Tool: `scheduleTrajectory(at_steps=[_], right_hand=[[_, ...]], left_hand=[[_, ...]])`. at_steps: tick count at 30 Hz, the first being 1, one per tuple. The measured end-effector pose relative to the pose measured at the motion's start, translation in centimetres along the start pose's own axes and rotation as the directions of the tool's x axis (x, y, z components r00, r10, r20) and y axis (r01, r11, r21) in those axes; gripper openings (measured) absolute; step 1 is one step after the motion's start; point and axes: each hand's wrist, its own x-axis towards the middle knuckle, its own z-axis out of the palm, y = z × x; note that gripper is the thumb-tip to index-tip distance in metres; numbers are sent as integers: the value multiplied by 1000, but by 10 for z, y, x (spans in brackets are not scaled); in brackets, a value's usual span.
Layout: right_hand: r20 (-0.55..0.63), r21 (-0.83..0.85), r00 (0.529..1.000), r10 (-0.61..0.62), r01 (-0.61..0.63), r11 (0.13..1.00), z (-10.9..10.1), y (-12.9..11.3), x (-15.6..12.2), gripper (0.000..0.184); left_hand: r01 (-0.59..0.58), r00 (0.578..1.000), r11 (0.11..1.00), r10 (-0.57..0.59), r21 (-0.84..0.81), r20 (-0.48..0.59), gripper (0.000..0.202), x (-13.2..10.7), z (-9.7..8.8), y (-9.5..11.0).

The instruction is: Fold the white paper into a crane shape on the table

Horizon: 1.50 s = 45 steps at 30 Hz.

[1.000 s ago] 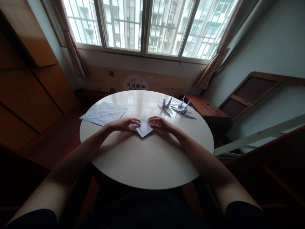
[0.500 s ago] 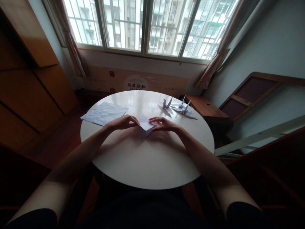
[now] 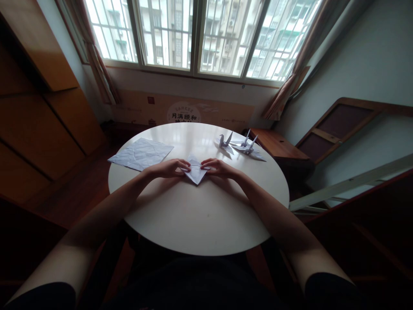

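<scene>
A small piece of folded white paper (image 3: 196, 175) lies between my hands near the middle of the round table, its lower point facing me and a crease running across its upper part. My left hand (image 3: 172, 168) grips its left corner between thumb and fingers. On the other side, my right hand (image 3: 220, 168) pinches the right corner the same way. Both hands rest low, close to the tabletop. The undersides of the paper and some fingertips are hidden.
Creased white sheets (image 3: 143, 153) lie at the table's left. Several folded paper cranes (image 3: 225, 141) stand at the back right. The white round table (image 3: 203, 224) has its near edge close to my body. A wooden desk (image 3: 277, 144) stands beyond its right side, below the window.
The raised front flap of the paper has come down, so the paper now looks flatter and diamond-shaped. Both hands have shifted slightly, with fingers now at its left and right corners.
</scene>
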Motion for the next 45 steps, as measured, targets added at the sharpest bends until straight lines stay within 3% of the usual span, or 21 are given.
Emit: scheduleTrajectory(at_steps=[4,11,17,24,28,32,39,45], right_hand=[[6,-7,1000,5,-5,1000,-2,1,0,29],[88,7,996,22,-23,1000,-9,5,-3,31],[59,65,996,73,-77,995,-2,10,-3,41],[83,156,992,98,-110,982,-8,8,-4,26],[121,208,990,72,-97,973,-17,4,-7,41],[122,249,990,70,-99,963,-16,5,-8,57],[-25,313,993,117,-104,944,-4,9,-2,43],[86,181,996,38,-53,982,-10,0,-4,31]], left_hand=[[40,998,999,-41,27,44,34,0,2,-2],[6,997,1000,-4,26,-75,25,2,3,-7],[41,996,999,-43,-35,-77,29,0,1,-8],[84,983,985,-107,-148,-152,34,1,3,-14],[131,972,976,-161,-176,-171,40,2,2,-13],[152,977,970,-176,-190,-117,42,1,-2,-9],[145,979,972,-169,-187,-118,42,0,-4,-12],[60,995,984,-73,-169,-70,28,0,-2,-15]])
